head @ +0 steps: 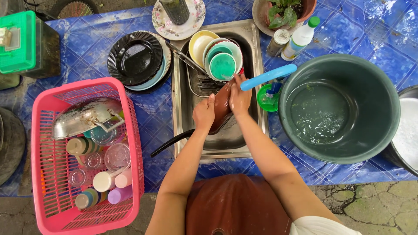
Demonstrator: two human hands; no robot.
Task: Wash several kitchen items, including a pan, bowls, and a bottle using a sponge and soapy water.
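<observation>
Cups and a steel pot filled the pink basket (43, 130) at far left. Over the sink (257, 65), the left hand (203, 114) gripped a brown plate (222, 104); the right hand (239, 96) pressed closed fingers against it, beside the green tub (392, 109).

Bright, even daylight throughout; diffuse, no single hard source. Shadows soft and short, tucked under the pink basket (130, 143) rim and inside the steel sink (183, 100). Mild glare on the wet blue counter covering (383, 26) at upper right, on the steel pot lid (82, 117) in the basket, and on the glossy black plate (136, 56). Faint sheen on water in the dark green basin (387, 130). Sharp focus across centre; slight softness and wide-angle bending toward the frame edges. No motion blur on either hand.
</observation>
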